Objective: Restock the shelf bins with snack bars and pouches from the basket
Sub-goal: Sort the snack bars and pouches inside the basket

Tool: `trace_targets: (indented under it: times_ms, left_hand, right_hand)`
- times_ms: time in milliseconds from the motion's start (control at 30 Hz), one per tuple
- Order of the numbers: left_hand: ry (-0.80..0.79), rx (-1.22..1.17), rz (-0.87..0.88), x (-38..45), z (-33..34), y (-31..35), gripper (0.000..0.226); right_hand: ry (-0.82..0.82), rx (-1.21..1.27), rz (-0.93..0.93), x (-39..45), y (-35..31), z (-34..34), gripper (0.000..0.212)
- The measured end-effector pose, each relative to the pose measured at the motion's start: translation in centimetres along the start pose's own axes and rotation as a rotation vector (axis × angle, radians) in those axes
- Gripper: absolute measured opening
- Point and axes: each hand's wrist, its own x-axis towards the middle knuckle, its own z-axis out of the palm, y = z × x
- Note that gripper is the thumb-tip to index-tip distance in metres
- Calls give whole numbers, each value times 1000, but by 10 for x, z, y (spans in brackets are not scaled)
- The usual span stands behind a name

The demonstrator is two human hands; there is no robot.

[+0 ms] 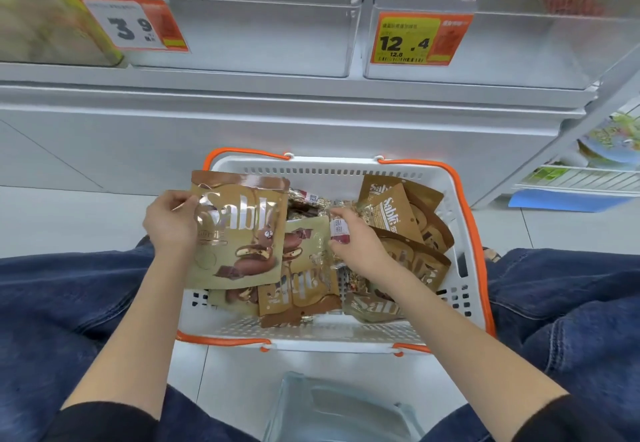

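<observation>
Nearest to you, at the bottom edge, a clear plastic bin [341, 410] sits on the floor between your knees, just on the near side of the basket [346, 332]; you cannot tell from here whether anything is in it.

The basket is white plastic with orange handles, resting on the pale floor in front of you. It holds a loose pile of tan and brown Sablé pouches [407, 230], several stacked against its right wall, others lying flat toward its near side, with speckled snack bars [304, 201] showing at its middle and far side.

Above the basket's left half, your left hand [169, 222] holds one Sablé pouch [237, 230] upright by its left edge, thumb on the front, the other fingers hidden behind. The pouch is glossy gold with a brown top band, white lettering and pictured chocolate cookies.

Over the basket's centre, your right hand [358, 246] pinches a small bar wrapper [337, 230] with a white and red label, fingers curled around it.

Beyond the basket, on the shelf, two clear bins [259, 26] stand side by side, with price tags reading 3.9 [133, 24] and 12.4 [417, 40].
</observation>
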Motion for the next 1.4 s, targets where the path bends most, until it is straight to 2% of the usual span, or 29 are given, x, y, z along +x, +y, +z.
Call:
trace_targets:
  times_ms: [133,267,333,400,500,567,667,767,867,967,1100,1200,1300,1400]
  left_hand:
    - [-160,-44,143,-19,-1,21,8]
    - [-433,-141,296,-36,-4,52,6]
    - [-584,-242,295,-44,-2,68,5]
    - [-715,-312,285,-54,4,79,6]
    - [-824,-374,279,-76,18,88,5]
    - [-861,-393,223,-85,29,86,10]
    - [-827,-270,170,-78,39,59,8]
    - [-660,127,185,-55,45,11,14]
    - [-593,335,176,-41,47,-24,23]
    - [-506,406,268,-34,54,-32,37]
    - [-609,516,333,-37,63,-28,47]
    - [-605,452,288,-39,63,-29,44]
    - [-592,439,241,-37,59,-34,38]
    - [-560,439,272,-37,56,-37,28]
  right_hand:
    - [18,50,-20,-6,-11,-13,57]
    - [73,42,-91,-12,-27,-49,61]
    - [48,-11,-161,-17,-35,-71,61]
    - [19,-13,-198,-21,-41,-90,46]
    - [-3,-47,-195,-31,-39,-112,10]
    - [-5,-155,-157,-37,-29,-129,9]
    - [-118,-335,-77,-50,-9,-146,16]
    - [-294,-493,43,-61,14,-141,17]
    - [-324,-505,89,-62,32,-132,14]
    - [-237,-537,69,-57,36,-135,14]
    - [-312,-765,98,-52,50,-121,17]
    - [-374,-871,135,-51,65,-92,20]
    - [-353,-863,49,-47,62,-76,21]
    - [-348,-791,-12,-40,61,-78,37]
